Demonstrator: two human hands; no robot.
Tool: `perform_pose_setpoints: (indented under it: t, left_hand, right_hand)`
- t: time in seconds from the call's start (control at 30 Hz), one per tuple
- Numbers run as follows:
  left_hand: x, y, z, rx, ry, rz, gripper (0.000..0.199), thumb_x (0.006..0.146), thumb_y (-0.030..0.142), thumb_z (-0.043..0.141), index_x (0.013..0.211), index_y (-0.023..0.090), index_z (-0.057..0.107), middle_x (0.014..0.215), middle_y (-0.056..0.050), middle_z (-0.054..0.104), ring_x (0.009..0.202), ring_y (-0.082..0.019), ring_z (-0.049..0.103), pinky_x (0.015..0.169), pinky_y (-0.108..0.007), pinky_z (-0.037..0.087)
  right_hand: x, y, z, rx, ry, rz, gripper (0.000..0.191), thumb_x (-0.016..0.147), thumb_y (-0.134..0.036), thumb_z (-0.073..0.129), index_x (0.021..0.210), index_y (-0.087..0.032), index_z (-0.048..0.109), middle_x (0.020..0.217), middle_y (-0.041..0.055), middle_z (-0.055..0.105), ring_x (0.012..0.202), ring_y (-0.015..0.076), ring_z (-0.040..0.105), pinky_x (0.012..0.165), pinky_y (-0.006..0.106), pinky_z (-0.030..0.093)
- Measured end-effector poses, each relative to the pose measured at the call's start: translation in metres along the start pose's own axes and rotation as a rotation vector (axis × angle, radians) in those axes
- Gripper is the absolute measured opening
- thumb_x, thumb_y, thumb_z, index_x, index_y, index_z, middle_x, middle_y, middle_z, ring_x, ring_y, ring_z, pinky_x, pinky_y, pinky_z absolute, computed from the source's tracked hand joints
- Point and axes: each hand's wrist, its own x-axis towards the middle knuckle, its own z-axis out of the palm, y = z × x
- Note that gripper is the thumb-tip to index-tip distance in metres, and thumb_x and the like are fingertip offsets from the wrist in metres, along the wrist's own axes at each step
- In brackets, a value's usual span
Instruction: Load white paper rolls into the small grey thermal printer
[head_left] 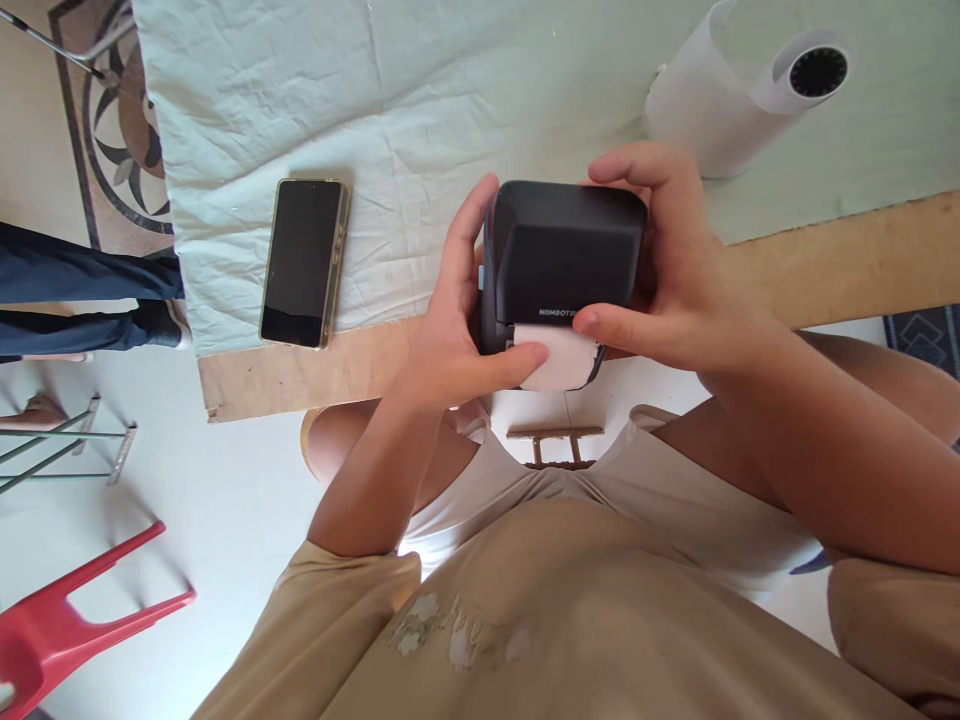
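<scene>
A black label printer [566, 255] marked NIIMBOT is held between both hands above the table's front edge. White paper [559, 362] sticks out of its near side. My left hand [465, 325] wraps round the printer's left side, its thumb lying on the paper. My right hand [664, 265] grips the right side, with the thumb at the front edge of the lid beside the lettering. The undersides of the printer and some fingers are hidden.
A phone [302, 262] lies on the pale cloth [405, 120] at the left. A loosely unrolled white roll [739, 105] is at the back right. Beyond the table's left edge are a person's legs [82, 290], a metal frame [67, 440] and a red chair [75, 625].
</scene>
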Motion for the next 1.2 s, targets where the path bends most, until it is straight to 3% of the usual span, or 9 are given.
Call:
perform_pose_setpoints:
  t: [0.03,0.17,0.43,0.63,0.73,0.87,1.0,1.1,1.2]
  left_hand:
    - [0.0,0.001,0.002,-0.03,-0.063,-0.046,0.12,0.073,0.054,0.109,0.174,0.043,0.046,0.161,-0.01,0.073,0.138,-0.045,0.079,0.105,-0.055,0.075]
    - [0.005,-0.011,0.0,-0.091,0.002,-0.024,0.106,0.079,0.075,0.098,0.17,0.047,0.052,0.139,-0.009,0.083,0.127,-0.045,0.082,0.09,-0.055,0.075]
    - [-0.006,0.017,0.004,-0.049,-0.001,-0.053,0.097,0.078,0.072,0.102,0.162,0.044,0.061,0.134,-0.007,0.084,0.122,-0.041,0.082,0.093,-0.053,0.074]
    - [-0.004,0.019,0.005,-0.087,-0.022,-0.043,0.098,0.075,0.073,0.105,0.158,0.045,0.062,0.142,-0.006,0.081,0.116,-0.039,0.083,0.089,-0.051,0.071]
    - [-0.002,0.014,0.002,-0.08,-0.015,-0.072,0.094,0.076,0.073,0.105,0.155,0.046,0.062,0.146,-0.004,0.08,0.109,-0.034,0.083,0.091,-0.05,0.071]
    - [0.007,-0.01,-0.007,-0.148,-0.126,0.08,0.101,0.076,0.077,0.099,0.163,0.05,0.053,0.138,-0.004,0.08,0.101,-0.035,0.083,0.081,-0.049,0.071]
    - [0.01,-0.027,-0.009,-0.116,-0.068,0.056,0.096,0.085,0.074,0.091,0.168,0.049,0.051,0.133,-0.006,0.079,0.104,-0.037,0.085,0.081,-0.048,0.07]
    - [0.009,-0.027,-0.006,-0.152,-0.035,0.077,0.088,0.089,0.071,0.088,0.167,0.048,0.054,0.136,-0.005,0.078,0.114,-0.037,0.084,0.089,-0.048,0.07]
    - [0.011,-0.026,-0.007,-0.205,-0.059,0.151,0.067,0.092,0.075,0.084,0.15,0.043,0.072,0.131,-0.005,0.081,0.128,-0.038,0.08,0.1,-0.047,0.07]
  right_hand:
    - [-0.001,0.003,0.001,0.019,-0.02,0.02,0.075,0.1,-0.066,0.072,0.163,-0.037,0.043,0.144,0.0077,0.066,0.096,0.0196,0.069,0.063,0.03,0.055]
    - [0.0,0.009,0.004,0.023,-0.05,0.061,0.079,0.098,-0.07,0.073,0.163,-0.038,0.042,0.14,0.0069,0.07,0.093,0.0202,0.069,0.065,0.031,0.055]
    - [0.002,0.0,0.003,0.105,-0.085,0.129,0.079,0.104,-0.082,0.06,0.163,-0.033,0.041,0.135,0.0085,0.071,0.097,0.0206,0.07,0.07,0.033,0.055]
    - [0.003,0.001,0.004,0.053,-0.107,0.102,0.076,0.105,-0.072,0.064,0.165,-0.034,0.037,0.138,0.0087,0.071,0.096,0.0209,0.071,0.068,0.034,0.056]
    - [0.001,0.002,0.006,0.025,-0.089,0.095,0.076,0.105,-0.067,0.066,0.166,-0.034,0.036,0.14,0.0085,0.071,0.096,0.0208,0.07,0.07,0.034,0.057]
    - [0.0,0.001,0.005,0.029,-0.085,0.1,0.078,0.104,-0.073,0.065,0.166,-0.034,0.037,0.141,0.0082,0.07,0.094,0.0201,0.069,0.069,0.033,0.055]
    - [0.004,-0.008,0.0,0.084,-0.116,0.173,0.082,0.102,-0.081,0.066,0.164,-0.033,0.041,0.141,0.0089,0.069,0.094,0.0203,0.068,0.071,0.035,0.056]
    - [0.009,-0.015,-0.006,0.162,-0.173,0.275,0.087,0.1,-0.087,0.068,0.162,-0.032,0.042,0.141,0.0104,0.067,0.096,0.0218,0.068,0.073,0.037,0.057]
    - [0.011,-0.016,-0.008,0.207,-0.2,0.311,0.092,0.097,-0.09,0.07,0.163,-0.033,0.04,0.137,0.0094,0.069,0.099,0.0228,0.07,0.072,0.037,0.058]
